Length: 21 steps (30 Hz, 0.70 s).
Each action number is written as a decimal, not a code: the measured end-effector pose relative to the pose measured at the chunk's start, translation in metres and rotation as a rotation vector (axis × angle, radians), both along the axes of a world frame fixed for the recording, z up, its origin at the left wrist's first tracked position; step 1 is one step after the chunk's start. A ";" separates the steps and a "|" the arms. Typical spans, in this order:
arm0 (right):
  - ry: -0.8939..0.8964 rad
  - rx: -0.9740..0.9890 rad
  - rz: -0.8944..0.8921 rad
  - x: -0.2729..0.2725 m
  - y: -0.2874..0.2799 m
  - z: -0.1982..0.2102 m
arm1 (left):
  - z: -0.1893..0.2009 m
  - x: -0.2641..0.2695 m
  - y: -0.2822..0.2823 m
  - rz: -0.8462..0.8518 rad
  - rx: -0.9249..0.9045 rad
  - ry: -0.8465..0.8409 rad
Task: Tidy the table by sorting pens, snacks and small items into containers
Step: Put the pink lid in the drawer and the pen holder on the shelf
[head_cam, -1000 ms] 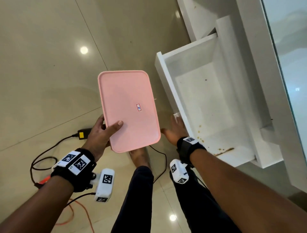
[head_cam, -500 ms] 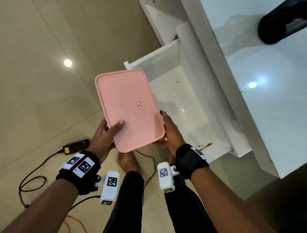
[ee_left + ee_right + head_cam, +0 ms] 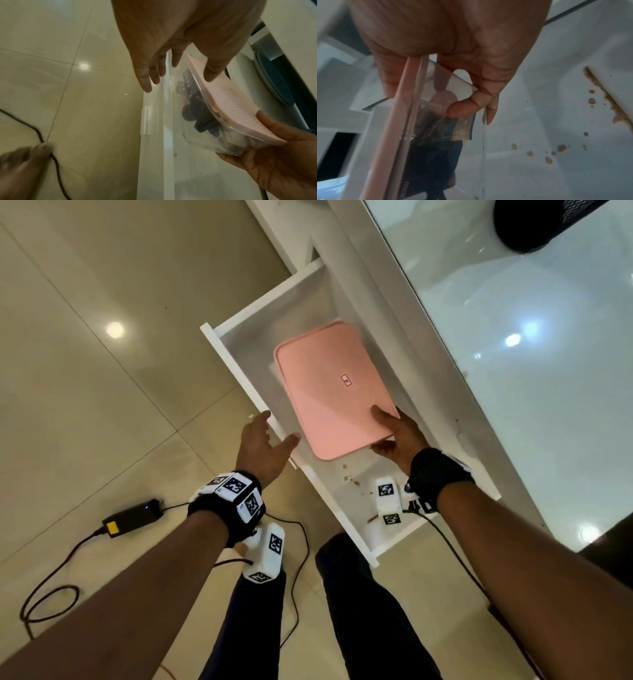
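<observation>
The right hand (image 3: 397, 436) grips the near corner of a clear container (image 3: 202, 121) with a pink lid (image 3: 334, 388), thumb on the lid and fingers beneath, holding it over the open white drawer (image 3: 239, 371) below the table (image 3: 513, 371). The left hand (image 3: 263, 446) hovers by the drawer's front edge, fingers spread and holding nothing

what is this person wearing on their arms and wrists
Both forearms are bare, with no sleeves. The left hand has a black wrist strap carrying white square tags printed with black-and-white patterns. The right hand has a plain-looking black wrist band. A small white box camera with similar square tags hangs under the left wrist, another under the right; thin black cables run from both.
</observation>
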State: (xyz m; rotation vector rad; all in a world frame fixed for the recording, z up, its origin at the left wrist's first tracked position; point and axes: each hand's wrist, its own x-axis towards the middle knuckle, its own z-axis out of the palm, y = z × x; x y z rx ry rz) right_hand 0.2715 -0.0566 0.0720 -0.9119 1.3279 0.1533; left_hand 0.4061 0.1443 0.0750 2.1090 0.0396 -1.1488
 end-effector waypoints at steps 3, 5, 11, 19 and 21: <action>-0.003 0.066 -0.040 0.006 -0.009 -0.024 | -0.014 0.004 0.005 0.042 0.085 -0.020; -0.034 0.090 -0.004 0.015 -0.010 -0.039 | -0.022 0.007 0.007 0.091 0.107 0.068; -0.103 0.072 0.123 0.062 -0.012 -0.066 | -0.026 0.010 -0.002 0.251 0.024 0.278; -0.031 -0.114 0.265 0.072 -0.001 -0.077 | -0.029 0.010 -0.017 0.464 -0.009 0.337; 0.038 -0.293 0.397 0.066 0.001 -0.067 | -0.025 0.009 -0.019 0.484 -0.015 0.356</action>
